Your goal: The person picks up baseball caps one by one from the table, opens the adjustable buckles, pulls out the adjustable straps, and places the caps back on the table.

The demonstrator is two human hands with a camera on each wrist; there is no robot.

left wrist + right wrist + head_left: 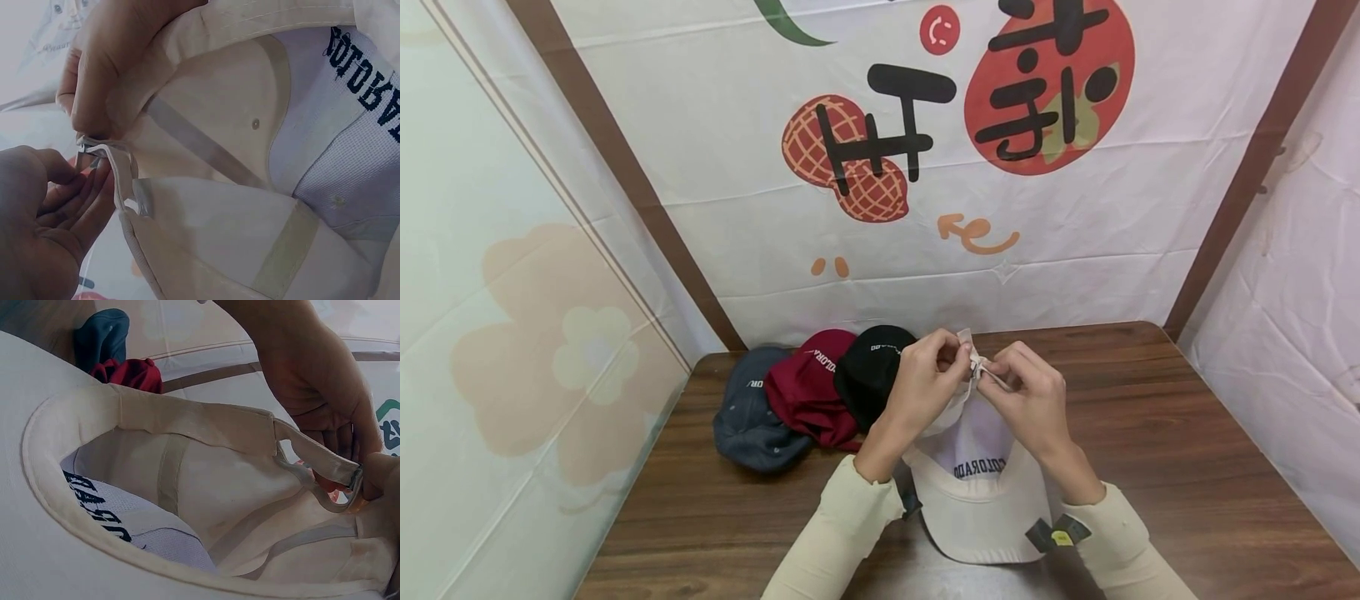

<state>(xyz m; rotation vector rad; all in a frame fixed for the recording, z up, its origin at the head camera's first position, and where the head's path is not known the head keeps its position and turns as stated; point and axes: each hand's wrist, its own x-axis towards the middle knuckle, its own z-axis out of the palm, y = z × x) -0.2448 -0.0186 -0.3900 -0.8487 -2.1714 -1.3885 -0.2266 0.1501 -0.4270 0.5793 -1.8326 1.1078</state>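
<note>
A cream baseball cap (988,521) lies with its brim toward me and its lavender inside showing; the lettering "COLORADO" reads reversed. My left hand (925,379) pinches the cap's back strap (319,450) from the left. On the other side, my right hand (1026,396) pinches the strap beside its small metal buckle (977,365). In the left wrist view, the left hand (44,219) has its fingertips at the buckle, while the right hand (112,69) grips the fabric edge above. The right wrist view shows the strap looped, with a gap under it.
A black cap (868,375), a maroon cap (808,392) and a dark blue cap (752,417) overlap in a row at the left of the wooden table (1150,450). Behind the table hangs a printed white cloth (1075,250); more cloth flanks both sides.
</note>
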